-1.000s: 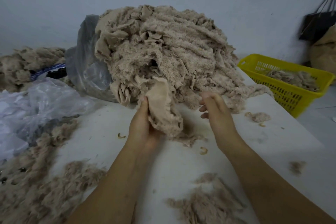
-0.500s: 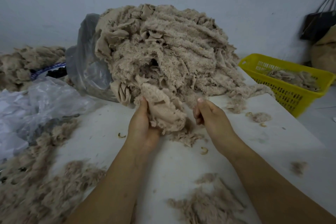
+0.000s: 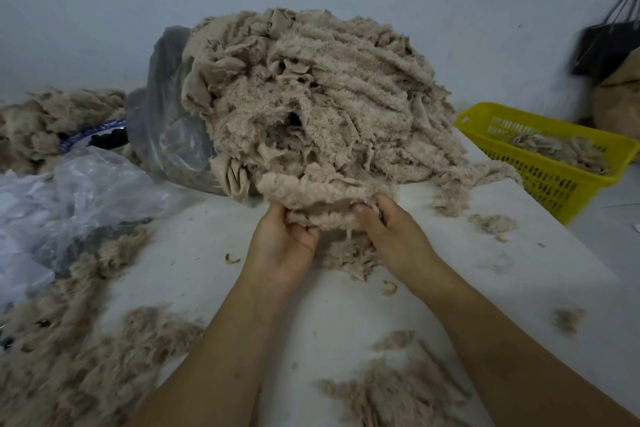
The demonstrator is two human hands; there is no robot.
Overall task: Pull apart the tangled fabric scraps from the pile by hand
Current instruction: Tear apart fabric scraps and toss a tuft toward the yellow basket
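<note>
Hands (image 3: 323, 229) both gripping one fuzzy beige scrap (image 3: 311, 191) at front edge of pile (image 3: 311, 97).

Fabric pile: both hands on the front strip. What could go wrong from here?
1. The strip, gripped by the left hand and right hand, looks tangled into the tall pile; a hard pull could drag the heap forward.
2. It may shred rather than free, adding to the fluff on the table.
</note>
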